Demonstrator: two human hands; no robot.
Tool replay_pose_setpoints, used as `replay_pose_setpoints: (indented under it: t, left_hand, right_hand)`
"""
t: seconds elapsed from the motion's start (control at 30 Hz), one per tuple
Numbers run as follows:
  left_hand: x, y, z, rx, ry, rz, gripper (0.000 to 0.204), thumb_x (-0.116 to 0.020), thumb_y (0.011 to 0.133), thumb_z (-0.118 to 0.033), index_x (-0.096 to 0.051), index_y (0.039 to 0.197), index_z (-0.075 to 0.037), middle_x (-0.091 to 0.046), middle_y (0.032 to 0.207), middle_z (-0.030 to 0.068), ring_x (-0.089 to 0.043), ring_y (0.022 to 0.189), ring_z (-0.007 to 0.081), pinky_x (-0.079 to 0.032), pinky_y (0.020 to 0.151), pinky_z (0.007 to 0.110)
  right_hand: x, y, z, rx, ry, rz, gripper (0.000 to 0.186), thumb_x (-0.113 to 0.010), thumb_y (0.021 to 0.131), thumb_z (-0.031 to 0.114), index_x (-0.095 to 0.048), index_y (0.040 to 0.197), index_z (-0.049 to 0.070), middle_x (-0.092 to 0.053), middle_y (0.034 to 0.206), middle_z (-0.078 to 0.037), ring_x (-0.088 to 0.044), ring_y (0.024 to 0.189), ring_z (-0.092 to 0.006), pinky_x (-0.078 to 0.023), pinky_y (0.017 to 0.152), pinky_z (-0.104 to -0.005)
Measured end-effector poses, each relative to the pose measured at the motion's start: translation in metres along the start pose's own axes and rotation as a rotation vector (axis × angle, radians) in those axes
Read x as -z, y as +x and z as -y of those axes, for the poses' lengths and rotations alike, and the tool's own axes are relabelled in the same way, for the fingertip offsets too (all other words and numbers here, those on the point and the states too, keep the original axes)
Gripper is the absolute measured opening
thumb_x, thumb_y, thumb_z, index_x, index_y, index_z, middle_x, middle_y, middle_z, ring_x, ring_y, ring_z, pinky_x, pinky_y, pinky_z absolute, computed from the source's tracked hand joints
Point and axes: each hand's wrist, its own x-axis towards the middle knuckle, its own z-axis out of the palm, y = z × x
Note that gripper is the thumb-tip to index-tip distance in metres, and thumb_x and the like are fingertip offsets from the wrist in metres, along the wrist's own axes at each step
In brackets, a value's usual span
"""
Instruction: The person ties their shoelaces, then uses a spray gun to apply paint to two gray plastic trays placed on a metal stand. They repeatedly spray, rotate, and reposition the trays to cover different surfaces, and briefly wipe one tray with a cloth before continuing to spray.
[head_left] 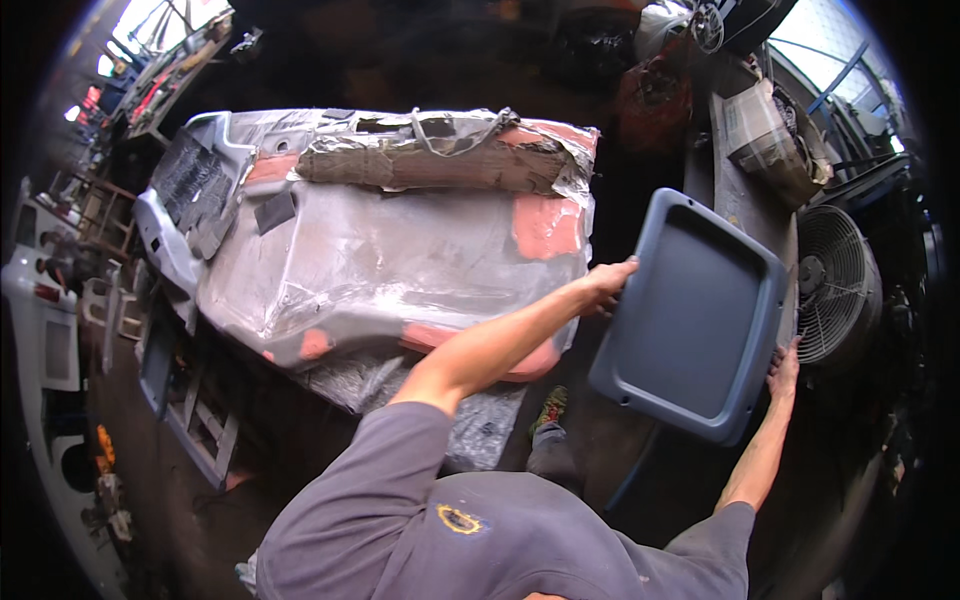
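Note:
Between my two hands is a large dark blue-grey panel [690, 320], shaped like a shallow tray with rounded corners and a raised rim. My left hand [608, 285] grips its left edge, the fingertips partly hidden behind the rim. On the opposite edge my right hand [785, 368] has hold of the lower right side. The panel is tilted and held up off to my right. To its left lies a big moulded vehicle part [400, 240], grey with salmon-pink patches, and a torn brown strip [430, 167] runs along its far side.
A round metal fan [835, 285] stands right of the panel. Beyond it, a worn cardboard box [770, 130] sits on a bench [745, 200]. White body panels [45, 310] and metal frames [205, 430] line the left side. Crumpled plastic sheeting [480, 430] hangs below the moulded part.

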Motion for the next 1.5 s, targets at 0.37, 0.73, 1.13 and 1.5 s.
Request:
replay_pose_setpoints:
  t: [0.37, 0.73, 1.13, 1.5]
  left_hand:
    - [-0.116, 0.162, -0.031, 0.124, 0.099, -0.178, 0.077, -0.038, 0.092, -0.068, -0.049, 0.14, -0.009, -0.044, 0.145, 0.0188, -0.039, 0.133, 0.0442, -0.03, 0.107, 0.059]
    - [-0.156, 0.245, -0.026, -0.007, 0.128, -0.159, 0.081, -0.036, 0.09, -0.073, -0.05, 0.139, -0.01, -0.057, 0.131, 0.0199, -0.054, 0.12, 0.0405, -0.036, 0.1, 0.062]
    - [-0.104, -0.004, 0.168, -0.446, 0.456, -0.55, 0.051, -0.055, 0.091, -0.034, -0.055, 0.125, 0.004, -0.062, 0.118, 0.0246, -0.058, 0.115, 0.0376, -0.046, 0.098, 0.043]
    - [-0.1, -0.31, 0.41, -0.204, -0.01, -1.317, 0.036, -0.062, 0.089, -0.029, -0.067, 0.112, -0.002, -0.068, 0.112, 0.0175, -0.064, 0.107, 0.0315, -0.05, 0.092, 0.038]
  right_hand:
    - [0.047, 0.199, 0.016, -0.002, -0.169, -0.075, 0.103, -0.041, 0.079, 0.084, -0.032, 0.15, 0.009, -0.041, 0.145, -0.024, -0.039, 0.133, -0.0393, -0.034, 0.104, -0.0553]
    - [0.072, 0.126, 0.042, 0.735, -0.421, -0.167, 0.055, -0.052, 0.1, 0.036, -0.048, 0.135, -0.006, -0.058, 0.132, -0.018, -0.054, 0.122, -0.0252, -0.038, 0.104, -0.0317]
    - [-0.182, -0.223, -0.129, 0.446, -0.291, 0.627, 0.016, -0.066, 0.082, 0.003, -0.07, 0.097, -0.003, -0.068, 0.089, -0.007, -0.061, 0.084, -0.0144, -0.05, 0.08, -0.0287]
    - [-0.262, -0.36, -0.111, 1.041, -0.548, 1.118, 0.024, -0.058, 0.079, -0.001, -0.069, 0.101, 0.0, -0.067, 0.088, -0.005, -0.057, 0.07, -0.0094, -0.046, 0.064, -0.0237]
